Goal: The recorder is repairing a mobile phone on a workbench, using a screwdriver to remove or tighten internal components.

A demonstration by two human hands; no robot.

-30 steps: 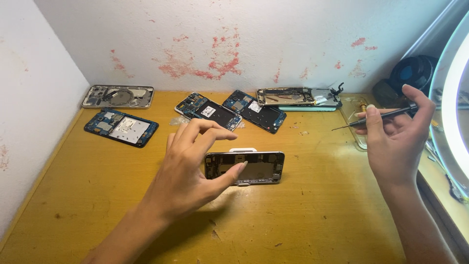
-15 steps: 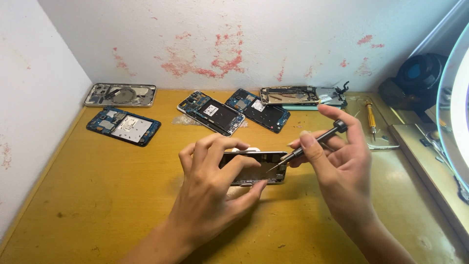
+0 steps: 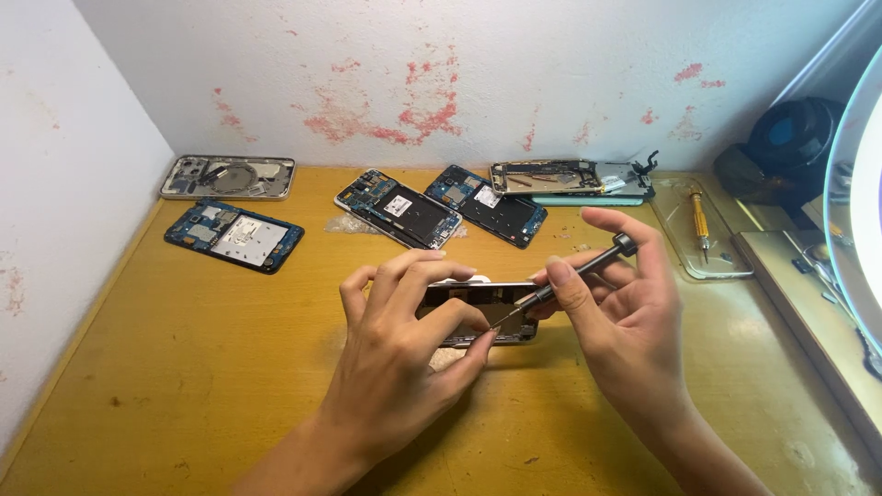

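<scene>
Opened phone (image 3: 485,310) lies flat mid-table (image 3: 184,367) because our left hand (image 3: 404,358) clamps its edges with curled fingers to steady it, while our right hand (image 3: 616,303) pinches a small screwdriver (image 3: 574,271), tip angled down into its exposed interior.

Opened phones (image 3: 397,208) crowd back; bare tabletop (image 3: 202,367) left, front.

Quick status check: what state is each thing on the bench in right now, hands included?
left hand: gripping the opened phone.
right hand: holding the screwdriver.
opened phone: back off, flat on the table.
screwdriver: tilted, tip down on the phone.
other phones along the wall: opened, lying flat, untouched.
yellow-handled screwdriver: resting in the clear tray.
</scene>
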